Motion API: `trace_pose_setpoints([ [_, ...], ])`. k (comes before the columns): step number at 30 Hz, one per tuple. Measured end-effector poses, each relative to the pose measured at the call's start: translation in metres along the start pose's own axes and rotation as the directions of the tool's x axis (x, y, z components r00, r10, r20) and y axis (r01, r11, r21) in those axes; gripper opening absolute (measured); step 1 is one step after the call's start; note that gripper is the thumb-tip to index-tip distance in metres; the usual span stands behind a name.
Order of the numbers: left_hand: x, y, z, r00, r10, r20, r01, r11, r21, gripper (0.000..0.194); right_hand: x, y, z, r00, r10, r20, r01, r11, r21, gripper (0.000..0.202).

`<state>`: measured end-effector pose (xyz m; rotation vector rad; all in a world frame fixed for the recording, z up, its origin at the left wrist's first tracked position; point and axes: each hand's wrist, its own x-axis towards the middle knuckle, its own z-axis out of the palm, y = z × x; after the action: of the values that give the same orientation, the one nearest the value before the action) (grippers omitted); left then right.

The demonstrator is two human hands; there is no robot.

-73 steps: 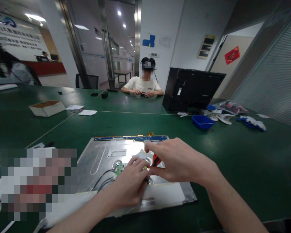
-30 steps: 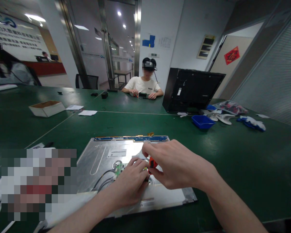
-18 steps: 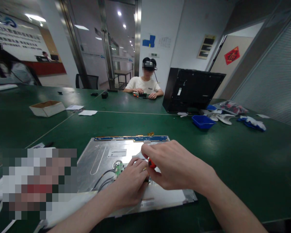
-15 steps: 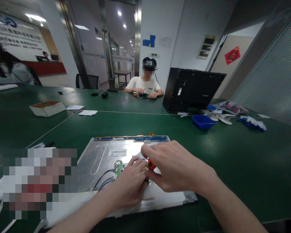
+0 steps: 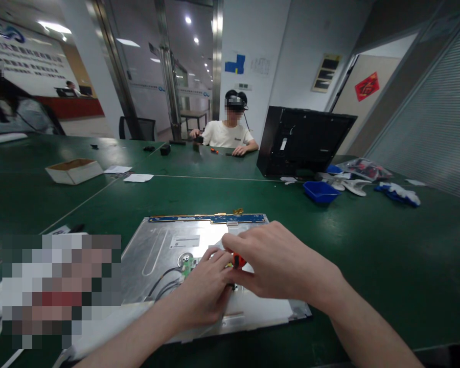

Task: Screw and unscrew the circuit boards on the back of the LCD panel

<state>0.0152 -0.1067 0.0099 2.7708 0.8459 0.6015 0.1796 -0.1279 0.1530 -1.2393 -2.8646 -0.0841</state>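
Note:
A silvery metal display panel point(image 5: 157, 240) lies flat on the table, with a blue circuit board strip point(image 5: 207, 219) along its far edge. My right hand point(image 5: 281, 260) is closed around the red-and-black handle of a screwdriver point(image 5: 238, 260), whose tip is hidden behind my fingers. My left hand point(image 5: 207, 283) rests over the panel's middle, fingers bent together right beside the screwdriver. What its fingertips grip is hidden. A small green circuit board point(image 5: 187, 267) with black cables point(image 5: 163, 278) shows just left of that hand.
Across the green table point(image 5: 368, 255) sits a person point(image 5: 230, 134). A black monitor point(image 5: 310, 140), a blue tray point(image 5: 321, 191) and gloves point(image 5: 397, 194) are at the right. An open white box point(image 5: 74, 173) and papers point(image 5: 138, 178) lie left. A blurred-out patch covers the near left.
My right hand has shifted very slightly on the screwdriver; my left hand stays in place. The person opposite has raised one hand to the side with a dark object.

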Motion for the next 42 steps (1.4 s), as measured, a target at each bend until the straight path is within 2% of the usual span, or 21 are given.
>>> trace_pose_setpoints([
  [7, 0.000, 0.001, -0.003, 1.000, 0.027, 0.007, -0.027, 0.999, -0.017, 0.029, -0.001, 0.001, 0.000, 0.997, -0.073, -0.004, 0.073, 0.996, 0.049, 0.010],
  [14, -0.001, -0.002, 0.002, 1.000, 0.004, 0.008, -0.004, 1.000, 0.022, 0.028, 0.001, 0.000, 0.001, 1.000, -0.002, 0.011, 0.002, 1.000, 0.014, 0.014],
  [19, -0.002, -0.004, 0.004, 1.000, 0.018, -0.007, -0.018, 1.000, 0.007, 0.023, -0.001, 0.001, -0.001, 0.997, -0.074, -0.009, 0.074, 0.996, 0.051, 0.007],
  [24, -0.001, -0.002, 0.001, 1.000, 0.021, -0.006, -0.021, 0.999, -0.030, 0.021, -0.002, 0.002, -0.002, 1.000, -0.018, 0.016, 0.017, 0.999, 0.040, 0.017],
  [26, -0.001, -0.001, 0.001, 1.000, 0.008, -0.010, -0.008, 1.000, -0.026, 0.023, -0.002, 0.002, -0.002, 1.000, -0.007, 0.023, 0.007, 0.999, 0.033, 0.015],
  [29, -0.002, -0.002, 0.002, 1.000, 0.003, 0.010, -0.003, 1.000, 0.001, 0.023, -0.004, 0.002, -0.004, 0.998, -0.046, 0.030, 0.044, 0.998, 0.053, 0.007],
  [32, -0.002, -0.003, 0.003, 1.000, 0.010, 0.014, -0.010, 1.000, 0.015, 0.021, -0.005, 0.002, -0.005, 0.998, -0.065, 0.021, 0.063, 0.996, 0.065, 0.010],
  [38, -0.002, -0.003, 0.004, 1.000, 0.008, -0.013, -0.008, 1.000, 0.013, 0.028, -0.002, 0.002, -0.001, 1.000, -0.020, 0.011, 0.019, 0.999, 0.036, 0.014],
  [42, -0.002, -0.004, 0.007, 1.000, 0.019, -0.018, -0.018, 1.000, 0.017, 0.025, -0.003, 0.001, -0.002, 0.997, -0.081, 0.001, 0.081, 0.994, 0.075, 0.006],
])
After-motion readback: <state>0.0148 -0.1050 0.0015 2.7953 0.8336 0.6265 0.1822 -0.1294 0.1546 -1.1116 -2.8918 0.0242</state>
